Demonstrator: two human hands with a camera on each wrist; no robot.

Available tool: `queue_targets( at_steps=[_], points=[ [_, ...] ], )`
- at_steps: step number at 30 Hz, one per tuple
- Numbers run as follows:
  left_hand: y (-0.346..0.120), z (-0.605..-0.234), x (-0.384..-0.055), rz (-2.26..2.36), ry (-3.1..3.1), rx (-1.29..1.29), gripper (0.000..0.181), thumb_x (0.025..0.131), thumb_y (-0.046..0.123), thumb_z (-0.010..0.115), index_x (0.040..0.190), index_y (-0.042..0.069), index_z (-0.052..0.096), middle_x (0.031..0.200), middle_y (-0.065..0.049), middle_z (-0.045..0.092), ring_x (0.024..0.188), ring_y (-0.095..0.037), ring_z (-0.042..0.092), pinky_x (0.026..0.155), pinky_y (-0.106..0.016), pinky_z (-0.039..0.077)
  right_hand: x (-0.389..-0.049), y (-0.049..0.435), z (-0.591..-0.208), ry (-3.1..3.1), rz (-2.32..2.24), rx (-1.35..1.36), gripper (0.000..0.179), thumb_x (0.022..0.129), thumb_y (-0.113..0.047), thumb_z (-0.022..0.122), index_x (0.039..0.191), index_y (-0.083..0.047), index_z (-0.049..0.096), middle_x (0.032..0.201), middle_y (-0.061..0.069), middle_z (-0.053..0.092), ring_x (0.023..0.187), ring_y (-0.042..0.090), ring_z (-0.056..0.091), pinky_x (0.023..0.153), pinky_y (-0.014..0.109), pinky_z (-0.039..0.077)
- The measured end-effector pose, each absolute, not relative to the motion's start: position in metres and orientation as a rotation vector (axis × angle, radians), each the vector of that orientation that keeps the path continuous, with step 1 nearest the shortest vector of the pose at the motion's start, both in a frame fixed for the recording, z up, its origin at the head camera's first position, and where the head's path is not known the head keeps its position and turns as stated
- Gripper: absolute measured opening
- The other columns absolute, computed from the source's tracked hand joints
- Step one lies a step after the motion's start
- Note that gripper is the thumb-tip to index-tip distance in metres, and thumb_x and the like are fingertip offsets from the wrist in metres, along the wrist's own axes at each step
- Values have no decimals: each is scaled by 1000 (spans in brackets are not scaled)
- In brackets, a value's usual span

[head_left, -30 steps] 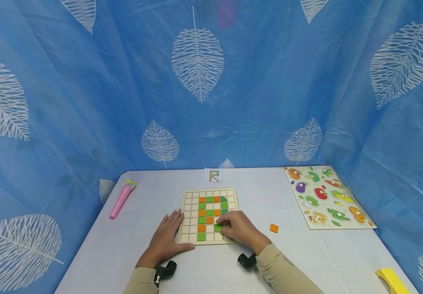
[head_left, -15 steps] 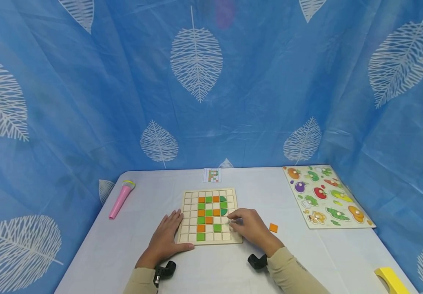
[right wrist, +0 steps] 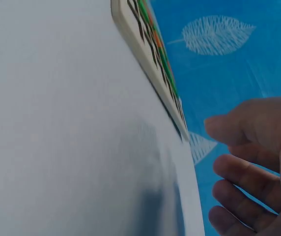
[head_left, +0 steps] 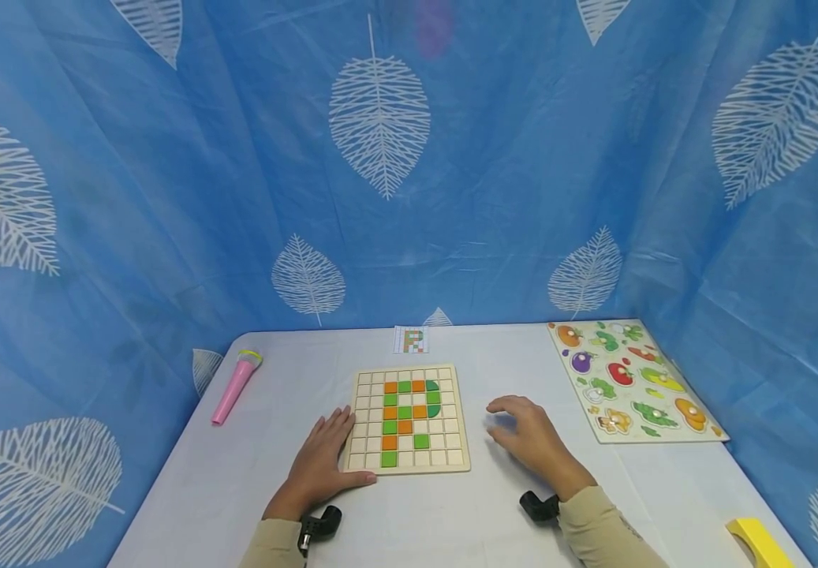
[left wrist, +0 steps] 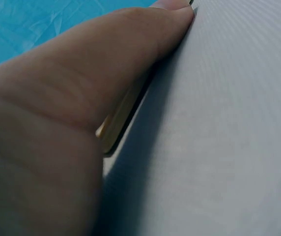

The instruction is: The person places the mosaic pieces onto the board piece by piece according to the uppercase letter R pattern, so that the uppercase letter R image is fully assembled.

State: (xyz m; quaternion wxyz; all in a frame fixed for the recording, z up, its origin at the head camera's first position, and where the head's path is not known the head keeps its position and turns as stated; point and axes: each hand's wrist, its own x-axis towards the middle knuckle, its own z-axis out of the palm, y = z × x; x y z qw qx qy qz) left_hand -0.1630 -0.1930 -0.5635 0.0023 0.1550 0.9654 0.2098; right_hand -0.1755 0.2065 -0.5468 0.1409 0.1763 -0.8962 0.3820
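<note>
A square wooden grid board (head_left: 451, 430) lies flat on the white table, with orange and green tiles set in some of its cells. My left hand (head_left: 322, 454) rests along the board's left edge, its thumb stretched across the front left corner; in the left wrist view the thumb (left wrist: 126, 44) covers much of the board's side (left wrist: 123, 118). To the right of the board, apart from it, is my right hand (head_left: 536, 442), thumb and index finger spread with a gap between them. The loose orange tile seen earlier is hidden behind this hand.
A small card (head_left: 411, 339) with a coloured grid pattern lies behind the board. To the left is a pink toy microphone (head_left: 236, 386). A vegetable puzzle board (head_left: 629, 434) lies at the back right, and a yellow arched block (head_left: 760, 544) near the front right. Blue leaf-print cloth (head_left: 451, 237) hangs behind.
My right hand has moved off the board to the right, leaving a green tile in the lower part of the grid, and now covers the orange tile's spot. My left hand stays put.
</note>
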Motion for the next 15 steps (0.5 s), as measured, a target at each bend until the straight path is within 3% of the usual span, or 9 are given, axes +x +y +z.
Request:
queue_targets(
  at_steps=[15],
  points=[
    [-194,-565,-164,659,3024,482,129,69,91,71,162,5,41,168,-11,35,156,-29,25,127,-48,14,-157,247,-551,-2790,1013,431,46,79,-14,95,121,-9,75,127,4,69,120,30,61,104,53,52]
  ],
)
